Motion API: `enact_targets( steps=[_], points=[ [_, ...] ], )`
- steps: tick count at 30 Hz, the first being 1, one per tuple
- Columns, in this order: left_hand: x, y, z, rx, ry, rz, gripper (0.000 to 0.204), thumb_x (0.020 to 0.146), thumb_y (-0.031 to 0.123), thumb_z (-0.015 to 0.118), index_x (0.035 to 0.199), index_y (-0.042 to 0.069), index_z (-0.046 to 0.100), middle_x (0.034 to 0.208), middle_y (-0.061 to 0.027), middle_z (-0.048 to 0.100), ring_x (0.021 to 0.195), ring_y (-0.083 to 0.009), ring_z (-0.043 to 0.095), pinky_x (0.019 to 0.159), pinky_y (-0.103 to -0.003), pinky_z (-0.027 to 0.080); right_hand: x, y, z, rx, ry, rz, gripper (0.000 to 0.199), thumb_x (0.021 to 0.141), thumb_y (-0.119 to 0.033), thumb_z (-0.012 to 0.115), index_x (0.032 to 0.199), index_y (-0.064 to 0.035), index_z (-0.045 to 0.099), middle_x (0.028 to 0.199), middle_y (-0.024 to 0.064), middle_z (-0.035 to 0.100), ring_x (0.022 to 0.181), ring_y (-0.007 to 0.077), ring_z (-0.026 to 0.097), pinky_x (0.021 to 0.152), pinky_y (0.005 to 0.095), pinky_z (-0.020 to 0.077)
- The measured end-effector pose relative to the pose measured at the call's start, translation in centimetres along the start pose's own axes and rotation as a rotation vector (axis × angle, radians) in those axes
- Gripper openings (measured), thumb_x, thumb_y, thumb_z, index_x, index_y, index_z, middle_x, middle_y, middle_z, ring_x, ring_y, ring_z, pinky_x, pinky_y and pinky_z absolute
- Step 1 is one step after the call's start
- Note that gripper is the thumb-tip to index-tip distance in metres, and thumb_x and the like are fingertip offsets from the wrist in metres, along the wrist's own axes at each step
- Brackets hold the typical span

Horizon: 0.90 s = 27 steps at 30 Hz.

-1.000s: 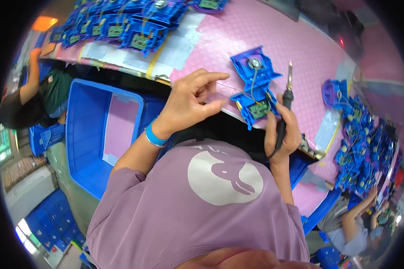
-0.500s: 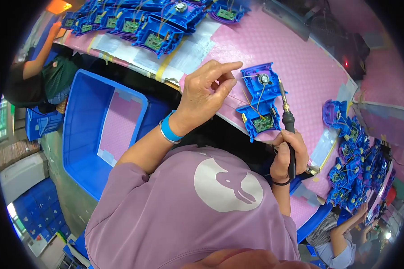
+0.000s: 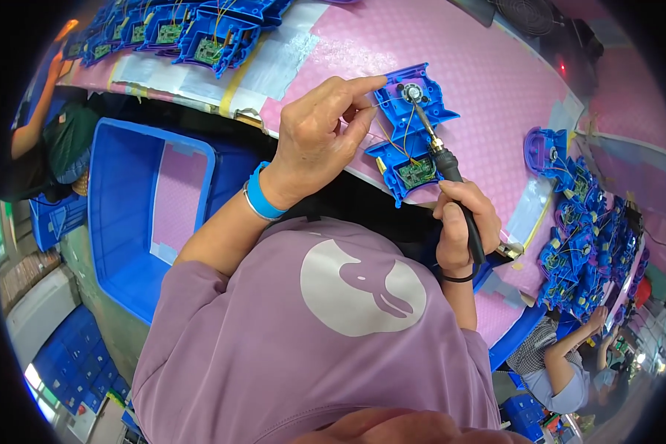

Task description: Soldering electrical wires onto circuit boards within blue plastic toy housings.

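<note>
My right hand [image 3: 466,222] grips a soldering iron [image 3: 447,164] by its black handle. The iron's tip is at the round metal speaker [image 3: 411,92] in the far half of an opened blue plastic casing [image 3: 440,111]. My left hand [image 3: 314,137] is at the casing's left side, index finger stretched to its edge. Its thumb and other fingers are curled together where a thin pale wire runs from the speaker; the wire's end is hidden. In the casing's near half sits a green circuit board [image 3: 416,174], joined to the far half by thin wires.
Several similar opened casings line the table [image 3: 496,89] at far left, and more are heaped at right [image 3: 584,229]. A blue bin [image 3: 100,222] stands left of me. An iron stand [image 3: 509,251] is beside my right hand. Other people work at both sides.
My right hand has brought the soldering iron's tip left from beside the casing onto the speaker. The left index finger has come to the casing's edge. The whole view has shifted a little.
</note>
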<state>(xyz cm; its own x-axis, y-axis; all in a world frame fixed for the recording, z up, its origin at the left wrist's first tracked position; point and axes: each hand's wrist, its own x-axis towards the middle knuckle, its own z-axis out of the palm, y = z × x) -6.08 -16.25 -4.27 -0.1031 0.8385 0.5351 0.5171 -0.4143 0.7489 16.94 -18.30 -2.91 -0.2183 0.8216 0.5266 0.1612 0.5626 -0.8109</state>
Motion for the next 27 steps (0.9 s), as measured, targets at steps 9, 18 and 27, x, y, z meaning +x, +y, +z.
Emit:
enact_targets(
  steps=[9, 18, 27],
  points=[
    [-0.15, -0.41, 0.51, 0.043, 0.002, 0.046, 0.043, 0.08, -0.008, 0.076, 0.12, 0.008, 0.071, 0.082, -0.0007, 0.068, 0.066, -0.0077, 0.062, 0.051, -0.022, 0.044, 0.22, 0.11, 0.02, -0.03, -0.034, 0.05, 0.022, 0.075, -0.002, 0.063, 0.095, 0.0057, 0.07, 0.067, 0.0122, 0.062, 0.057, 0.0226, 0.06, 0.053, 0.0324, 0.047],
    [0.15, -0.14, 0.29, 0.062, -0.029, 0.05, 0.04, 0.078, -0.011, 0.072, 0.116, 0.003, 0.068, 0.08, -0.0064, 0.064, 0.064, -0.0175, 0.064, 0.054, -0.028, 0.053, 0.31, 0.47, -0.12, -0.067, -0.085, 0.049, 0.027, 0.088, -0.013, 0.059, 0.104, 0.0072, 0.068, 0.069, 0.0102, 0.062, 0.06, 0.0161, 0.058, 0.058, 0.0289, 0.0445],
    [0.17, -0.71, 0.91, 0.044, 0.005, 0.048, 0.042, 0.08, -0.01, 0.075, 0.118, 0.006, 0.071, 0.082, -0.002, 0.068, 0.065, -0.0085, 0.061, 0.05, -0.022, 0.044, 0.69, 0.6, -0.14, -0.053, -0.061, 0.05, 0.022, 0.072, -0.002, 0.064, 0.092, 0.0076, 0.07, 0.069, 0.0145, 0.064, 0.056, 0.0243, 0.06, 0.052, 0.0336, 0.0457]
  ],
)
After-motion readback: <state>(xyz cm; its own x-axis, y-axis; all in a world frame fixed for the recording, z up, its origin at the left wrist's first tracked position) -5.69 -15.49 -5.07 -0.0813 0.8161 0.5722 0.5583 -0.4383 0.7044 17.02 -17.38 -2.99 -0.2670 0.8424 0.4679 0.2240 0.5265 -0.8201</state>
